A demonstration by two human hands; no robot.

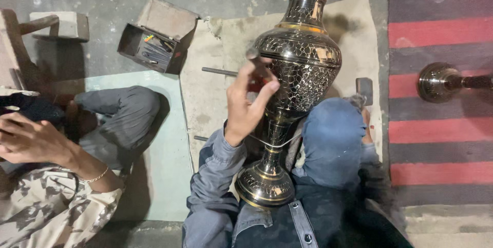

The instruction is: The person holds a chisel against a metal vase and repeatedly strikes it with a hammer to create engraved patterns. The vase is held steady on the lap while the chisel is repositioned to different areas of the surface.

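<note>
A tall black-and-gold engraved metal vase [303,58] stands on its round foot between my knees, its neck running out of the top of the view. My left hand [245,101], in a grey-blue denim sleeve, is raised against the vase's belly and is closed on a small tool with a red part [255,81]. The tool's grey tip touches the vase's shoulder. My right hand does not show; my knee in blue jeans [333,140] covers that side of the vase.
Another person sits at the left, with a hand wearing a bracelet [31,140] and a camouflage sleeve. An open box of tools [151,45] lies on the concrete, and a metal rod [220,71] on the beige mat. A second brass vessel [441,81] lies on the red-striped rug.
</note>
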